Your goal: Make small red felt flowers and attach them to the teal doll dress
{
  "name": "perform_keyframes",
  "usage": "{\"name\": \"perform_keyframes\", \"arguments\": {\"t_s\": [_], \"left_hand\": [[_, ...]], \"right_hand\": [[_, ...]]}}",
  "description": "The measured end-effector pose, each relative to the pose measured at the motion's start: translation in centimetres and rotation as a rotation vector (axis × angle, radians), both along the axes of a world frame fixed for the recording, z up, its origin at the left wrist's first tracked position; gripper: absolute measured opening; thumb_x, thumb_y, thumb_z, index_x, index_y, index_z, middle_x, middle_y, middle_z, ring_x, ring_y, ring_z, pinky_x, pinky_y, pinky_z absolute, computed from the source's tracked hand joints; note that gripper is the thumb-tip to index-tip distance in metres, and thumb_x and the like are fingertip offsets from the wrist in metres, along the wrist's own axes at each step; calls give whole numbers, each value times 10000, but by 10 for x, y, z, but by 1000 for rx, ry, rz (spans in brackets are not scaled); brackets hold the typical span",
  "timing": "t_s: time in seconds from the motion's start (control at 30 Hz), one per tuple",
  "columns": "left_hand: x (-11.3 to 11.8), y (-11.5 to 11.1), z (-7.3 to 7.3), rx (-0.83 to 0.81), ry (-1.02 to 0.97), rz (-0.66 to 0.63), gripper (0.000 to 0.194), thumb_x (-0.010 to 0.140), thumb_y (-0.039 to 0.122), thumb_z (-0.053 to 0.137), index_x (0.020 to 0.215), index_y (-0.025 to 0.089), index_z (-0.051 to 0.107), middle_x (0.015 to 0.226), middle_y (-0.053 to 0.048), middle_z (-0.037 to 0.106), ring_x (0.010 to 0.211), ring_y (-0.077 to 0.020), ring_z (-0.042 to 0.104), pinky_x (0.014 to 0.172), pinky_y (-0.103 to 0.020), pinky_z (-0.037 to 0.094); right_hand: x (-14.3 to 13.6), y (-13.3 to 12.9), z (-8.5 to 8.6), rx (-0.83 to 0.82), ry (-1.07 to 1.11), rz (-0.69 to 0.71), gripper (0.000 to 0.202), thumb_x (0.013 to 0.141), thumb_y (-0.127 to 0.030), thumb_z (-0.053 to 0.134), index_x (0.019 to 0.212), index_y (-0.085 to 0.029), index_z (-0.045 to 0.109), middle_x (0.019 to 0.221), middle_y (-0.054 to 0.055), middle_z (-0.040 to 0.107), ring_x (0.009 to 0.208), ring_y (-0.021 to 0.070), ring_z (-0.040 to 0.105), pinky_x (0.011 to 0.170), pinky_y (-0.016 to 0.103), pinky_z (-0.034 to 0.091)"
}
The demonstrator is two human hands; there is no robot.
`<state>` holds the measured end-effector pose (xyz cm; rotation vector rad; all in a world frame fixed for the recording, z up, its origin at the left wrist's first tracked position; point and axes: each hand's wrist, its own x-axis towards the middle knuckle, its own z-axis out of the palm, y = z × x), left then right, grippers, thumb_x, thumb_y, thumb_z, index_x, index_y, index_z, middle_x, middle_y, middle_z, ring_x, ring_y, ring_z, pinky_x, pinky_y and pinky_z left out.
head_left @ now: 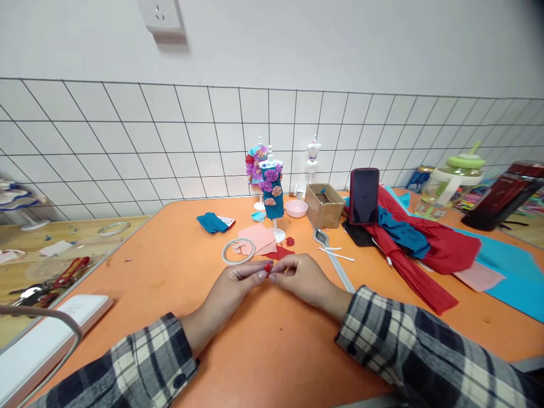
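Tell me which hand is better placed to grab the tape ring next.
Probably the left hand: the tape ring lies just beyond it, while the right hand is farther off and could hold the red piece alone.

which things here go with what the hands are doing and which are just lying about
Probably in use:
- red piece between left hand and right hand
- red rosette
- red scraps
- pink sheets
- tape roll
- front dress form

Probably just lying about:
- phone
- green-lidded bottle
- dark red flask
- blue can

Smooth orange tabletop [170, 294], matt brown cardboard box [321, 212].
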<state>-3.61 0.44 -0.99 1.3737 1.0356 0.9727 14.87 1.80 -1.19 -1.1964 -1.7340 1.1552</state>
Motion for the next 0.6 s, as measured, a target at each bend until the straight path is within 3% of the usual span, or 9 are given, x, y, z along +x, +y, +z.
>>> {"name": "perform_keyframes", "arguments": {"t_s": [0.13, 0.3, 0.43, 0.6], "left_hand": [[-3, 3, 5, 134, 238, 77, 232, 761, 381, 691, 871, 194, 773, 960, -65, 771, 964, -258, 664, 897, -370, 492], [-11, 11, 7, 309, 460, 119, 253, 783, 421, 643, 750, 186, 732, 833, -56, 738, 815, -221, 645, 753, -319, 492], [-11, 11, 9, 265, 486, 73, 334, 801, 479, 589, 722, 177, 710, 775, -49, 706, 776, -213, 622, 720, -311, 473], [-7, 8, 12, 166, 383, 65, 265, 737, 433, 633, 696, 176, 686, 761, -41, 702, 754, -205, 625, 724, -305, 480]], "right_hand": [[3, 0, 5, 24, -95, 5, 151, 747, -270, 656, 769, -152, 748, 719, 20, 705, 635, 124, 547, 569, 231, 374], [10, 5, 3, 24, -178, -11, 172, 768, -294, 645, 793, -169, 761, 717, 17, 716, 644, 133, 569, 577, 236, 382], [10, 5, -3, 109, -257, 32, 183, 783, -312, 632, 770, -190, 767, 708, 9, 716, 647, 137, 582, 563, 239, 361], [6, 2, -4, 136, -252, 72, 176, 775, -293, 633, 784, -185, 771, 735, 9, 723, 651, 132, 586, 579, 231, 375]]}}
